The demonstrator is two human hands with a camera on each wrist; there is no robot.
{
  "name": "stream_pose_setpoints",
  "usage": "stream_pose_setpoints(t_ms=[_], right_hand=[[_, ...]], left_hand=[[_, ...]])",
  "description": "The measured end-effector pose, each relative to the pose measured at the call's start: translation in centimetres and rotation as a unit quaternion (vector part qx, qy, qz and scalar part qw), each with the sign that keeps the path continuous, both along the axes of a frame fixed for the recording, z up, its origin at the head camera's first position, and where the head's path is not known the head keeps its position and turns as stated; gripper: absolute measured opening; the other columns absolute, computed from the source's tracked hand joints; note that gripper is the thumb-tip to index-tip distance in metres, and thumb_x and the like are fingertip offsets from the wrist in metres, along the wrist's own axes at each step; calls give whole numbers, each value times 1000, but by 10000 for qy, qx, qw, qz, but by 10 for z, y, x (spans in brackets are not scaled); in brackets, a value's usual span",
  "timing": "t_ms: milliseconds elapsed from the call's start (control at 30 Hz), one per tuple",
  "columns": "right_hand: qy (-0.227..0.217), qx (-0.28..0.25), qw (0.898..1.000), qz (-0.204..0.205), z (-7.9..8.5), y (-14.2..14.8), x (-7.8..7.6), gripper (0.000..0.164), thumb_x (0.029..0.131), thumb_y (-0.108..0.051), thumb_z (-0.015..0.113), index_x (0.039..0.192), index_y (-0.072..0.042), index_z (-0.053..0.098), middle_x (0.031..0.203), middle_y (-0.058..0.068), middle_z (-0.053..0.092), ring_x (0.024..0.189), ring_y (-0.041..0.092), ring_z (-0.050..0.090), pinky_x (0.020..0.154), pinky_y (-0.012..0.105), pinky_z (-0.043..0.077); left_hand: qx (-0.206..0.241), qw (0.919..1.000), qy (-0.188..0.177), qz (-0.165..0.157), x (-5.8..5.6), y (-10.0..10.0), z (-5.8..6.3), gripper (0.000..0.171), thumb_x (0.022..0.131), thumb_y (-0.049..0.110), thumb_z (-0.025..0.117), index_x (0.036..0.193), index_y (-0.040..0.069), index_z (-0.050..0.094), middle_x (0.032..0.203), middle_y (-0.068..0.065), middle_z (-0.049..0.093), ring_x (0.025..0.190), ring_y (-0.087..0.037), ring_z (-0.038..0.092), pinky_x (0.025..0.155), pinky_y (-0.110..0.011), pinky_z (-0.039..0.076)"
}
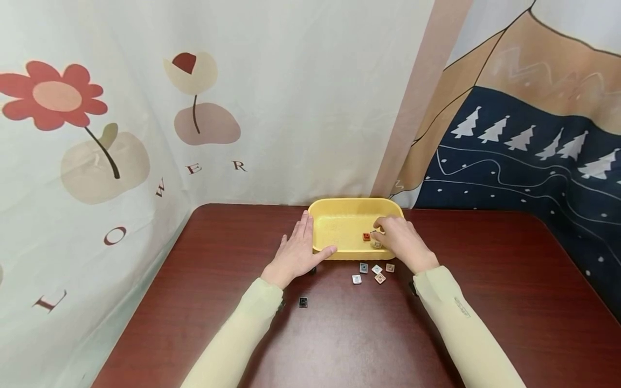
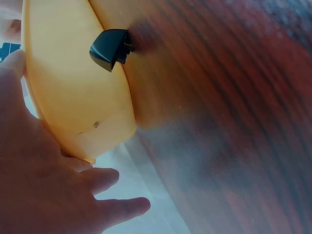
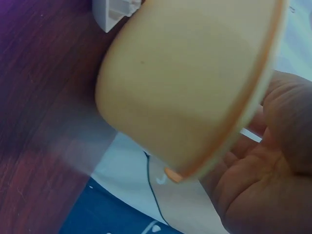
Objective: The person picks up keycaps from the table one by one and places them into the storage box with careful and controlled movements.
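A yellow plastic bin stands at the table's far edge. My left hand lies against its left rim, fingers straight and the thumb along the front rim; the left wrist view shows the spread fingers at the bin's end. My right hand reaches over the right rim into the bin, thumb and index finger curled round a small dark keycap that is mostly hidden. Beside those fingertips, a red keycap and a beige keycap lie on the bin floor. In the right wrist view, the bin's wall hides the fingertips.
Before the bin lie several keycaps, among them a blue-grey one, a white one and a tan one. A black keycap sits nearer on the dark red table. Another black keycap stands close to the bin's front wall.
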State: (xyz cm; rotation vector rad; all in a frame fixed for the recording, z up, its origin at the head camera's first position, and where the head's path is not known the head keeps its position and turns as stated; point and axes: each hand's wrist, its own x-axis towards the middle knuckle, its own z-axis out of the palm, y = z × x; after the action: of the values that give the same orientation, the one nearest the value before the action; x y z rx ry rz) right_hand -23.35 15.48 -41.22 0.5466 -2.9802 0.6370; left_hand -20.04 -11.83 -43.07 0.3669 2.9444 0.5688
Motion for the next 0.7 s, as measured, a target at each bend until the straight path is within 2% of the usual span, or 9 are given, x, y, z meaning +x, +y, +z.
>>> stream_pose_setpoints(t_ms=[100,200,400,567,700], right_hand=[[393,-98,9992,22,2,3,10,25,96,-19,75,111,1,76,106,16,72,94,31,67,83,49,55],[737,-128,9972,-4,5,5,22,26,97,-22,75,113,-2,76,108,14,71,92,32,68,80,50,56],[1170,-89,9930,-95,9,12,44,29,97,-30,74,115,-7,77,113,10,71,98,30,67,77,50,56],[1578,-141,9874,34,11,21,58,28,97,-29,74,115,-7,76,116,10,70,103,30,67,81,51,56],[1698,-145,9853,108,12,28,67,30,96,-28,76,118,-7,76,119,10,69,105,31,66,84,52,55]], left_hand=[[4,10000,33,-8,0,0,0,112,95,79,44,165,2,2,174,-10,-4,158,-33,14,119,-65,21],[32,10000,30,-13,1,-1,0,112,95,79,45,165,2,2,174,-10,-5,158,-33,14,119,-65,20],[64,10000,22,11,3,-2,-2,113,94,79,45,166,3,3,174,-9,-4,158,-33,13,119,-65,20],[13,10000,38,24,3,0,-3,113,94,79,45,166,3,3,174,-9,-5,158,-32,14,120,-65,20],[0,10000,86,17,2,0,-2,112,95,79,45,166,2,3,174,-10,-4,158,-33,14,119,-65,21]])
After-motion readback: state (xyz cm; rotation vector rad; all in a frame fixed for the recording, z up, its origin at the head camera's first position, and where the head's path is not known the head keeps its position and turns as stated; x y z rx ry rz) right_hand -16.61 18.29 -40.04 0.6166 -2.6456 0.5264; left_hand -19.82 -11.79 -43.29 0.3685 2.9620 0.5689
